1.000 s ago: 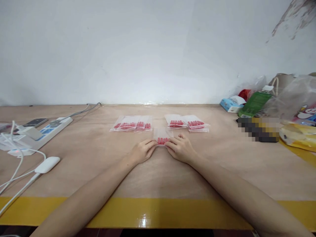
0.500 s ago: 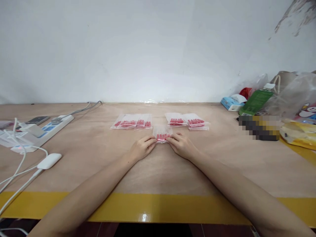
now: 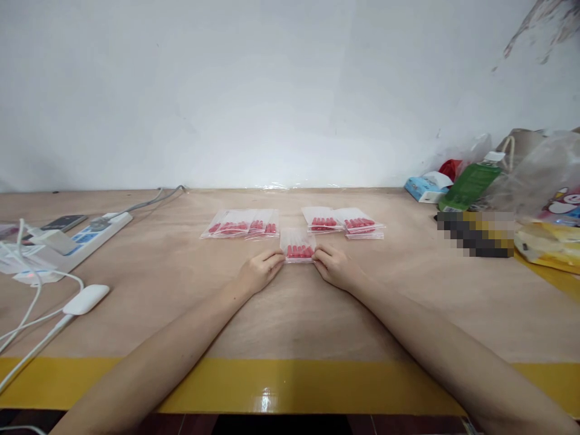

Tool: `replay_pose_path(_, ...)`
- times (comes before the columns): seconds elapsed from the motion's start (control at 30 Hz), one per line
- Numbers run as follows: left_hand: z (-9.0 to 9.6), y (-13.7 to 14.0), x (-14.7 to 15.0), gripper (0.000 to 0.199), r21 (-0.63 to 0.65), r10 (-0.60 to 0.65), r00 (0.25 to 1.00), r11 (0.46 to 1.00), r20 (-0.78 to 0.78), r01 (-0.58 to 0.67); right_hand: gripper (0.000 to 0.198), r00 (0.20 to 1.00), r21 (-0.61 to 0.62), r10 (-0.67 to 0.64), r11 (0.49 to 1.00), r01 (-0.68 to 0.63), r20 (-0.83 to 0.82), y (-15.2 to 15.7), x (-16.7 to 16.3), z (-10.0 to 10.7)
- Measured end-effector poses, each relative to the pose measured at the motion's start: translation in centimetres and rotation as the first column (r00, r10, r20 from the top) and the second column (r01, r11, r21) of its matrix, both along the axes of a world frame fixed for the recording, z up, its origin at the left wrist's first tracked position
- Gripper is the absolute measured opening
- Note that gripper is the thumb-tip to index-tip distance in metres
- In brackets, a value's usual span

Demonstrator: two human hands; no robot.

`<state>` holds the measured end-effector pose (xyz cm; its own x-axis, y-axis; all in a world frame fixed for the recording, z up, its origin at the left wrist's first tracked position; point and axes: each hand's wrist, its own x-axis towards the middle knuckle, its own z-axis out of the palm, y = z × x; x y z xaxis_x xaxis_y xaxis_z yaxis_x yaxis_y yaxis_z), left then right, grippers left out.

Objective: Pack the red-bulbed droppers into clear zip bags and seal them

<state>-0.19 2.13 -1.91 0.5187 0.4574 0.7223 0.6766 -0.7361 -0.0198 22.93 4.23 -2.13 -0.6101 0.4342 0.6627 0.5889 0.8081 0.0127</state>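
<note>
A small clear plastic bag lies on the table in front of me with a row of small red pieces inside. At its near left corner, my left hand is closed with fingertips pinching the edge. On the opposite near corner, my right hand pinches the bag in the same way. Similar bags with red pieces overlap in a left group farther back. Two more piles, a middle one and a right one, lie beyond my right hand.
A power strip with plugs, white cables and a white adapter occupies the left side, near a phone. At right are a green bottle, a blue tissue pack and a yellow packet. Yellow tape runs along the front edge.
My right hand's fingertips have slid rightward along the bag's near edge to its corner. My left hand has shifted very slightly left. The bag lies in nearly the same spot.
</note>
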Motion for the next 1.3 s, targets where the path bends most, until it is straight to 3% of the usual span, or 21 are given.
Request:
replay_pose_path(0.2,0.7,0.5,-0.1,0.017,0.086,-0.033,0.994,0.995,-0.101,0.042,0.016,0.993,0.111,-0.089,0.991,0.080,0.075,0.1,0.4,0.4)
replay_pose_path(0.3,0.7,0.5,-0.1,0.018,0.071,-0.037,0.994,0.997,-0.101,0.044,0.017,0.993,0.128,-0.096,0.988,0.086,0.073,0.0,0.2,0.5)
replay_pose_path(0.47,0.4,0.5,0.2,0.017,0.013,-0.015,0.996,1.000,-0.083,0.016,0.018,0.996,0.140,-0.045,0.990,0.033,0.083,-0.5,-2.0,0.7)
replay_pose_path(0.7,0.4,0.6,0.2,0.017,0.035,-0.054,0.989,0.998,-0.137,0.059,0.022,0.986,0.236,-0.025,0.972,-0.015,0.162,-0.4,-4.0,0.7)
replay_pose_path(0.93,0.5,0.5,0.1,0.019,-0.035,-0.081,0.990,0.996,-0.114,0.078,0.026,0.986,0.256,-0.027,0.967,-0.017,0.167,-0.4,-3.0,1.0)
replay_pose_path(1.3,0.9,0.3,-0.2,0.017,-0.052,-0.066,0.997,0.997,-0.044,0.064,0.028,0.974,0.230,-0.122,0.970,0.076,0.190,0.8,2.1,0.9)
